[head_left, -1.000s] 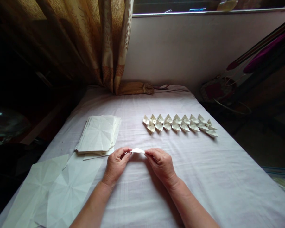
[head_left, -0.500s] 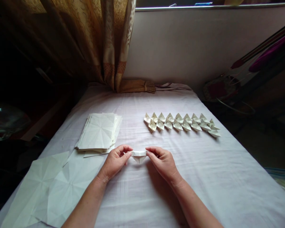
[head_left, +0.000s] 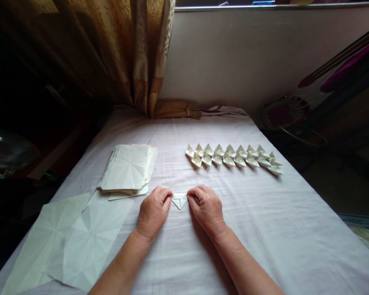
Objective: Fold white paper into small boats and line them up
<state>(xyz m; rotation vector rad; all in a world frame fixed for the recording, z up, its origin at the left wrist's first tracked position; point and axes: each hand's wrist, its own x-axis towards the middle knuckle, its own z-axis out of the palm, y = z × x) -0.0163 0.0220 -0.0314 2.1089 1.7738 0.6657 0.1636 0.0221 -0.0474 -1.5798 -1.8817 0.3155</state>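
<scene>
A small white folded paper piece (head_left: pixel 179 200) lies on the white cloth (head_left: pixel 264 229) between my two hands. My left hand (head_left: pixel 153 212) pinches its left end with curled fingers. My right hand (head_left: pixel 206 209) pinches its right end the same way. Both hands rest low against the cloth. Beyond them, two rows of several finished folded paper boats (head_left: pixel 233 158) run from the middle toward the right.
A stack of creased white paper sheets (head_left: pixel 127 169) sits at the left. Two unfolded creased sheets (head_left: pixel 70 241) lie near the front left edge. A patterned curtain (head_left: pixel 141 57) hangs at the back, with a wall behind. Dark clutter stands to the right.
My hands have come down onto the cloth and turned knuckles up. The paper piece, held in the air before, now lies pressed flat between them.
</scene>
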